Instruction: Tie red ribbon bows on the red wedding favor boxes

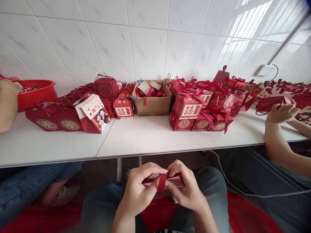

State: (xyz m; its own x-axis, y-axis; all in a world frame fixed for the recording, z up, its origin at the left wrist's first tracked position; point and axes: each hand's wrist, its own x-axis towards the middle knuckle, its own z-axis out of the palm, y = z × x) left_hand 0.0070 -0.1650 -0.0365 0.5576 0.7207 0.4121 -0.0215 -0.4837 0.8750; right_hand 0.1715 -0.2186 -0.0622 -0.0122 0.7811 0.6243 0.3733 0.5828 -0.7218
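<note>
Between my knees, below the table's front edge, I hold a dark red paper gift box [178, 180] with its pale inside facing up. My left hand [144, 183] pinches its left side, thumb and fingers meeting near a red ribbon strap [162, 183] that hangs over the middle. From the other side my right hand [185, 185] grips the box's right edge, its thumb beside the strap. Much of the box is hidden behind my hands. Red cloth or card [159, 213] shows beneath it on my lap.
On the white table [136, 139] stand red gift boxes [189, 108], stacked left and right of a cardboard carton [153, 106] with ribboned pieces. A red basin [36, 95] is far left. A co-worker's hand [282, 113] touches boxes at right; another person's arm [7, 105] shows at left.
</note>
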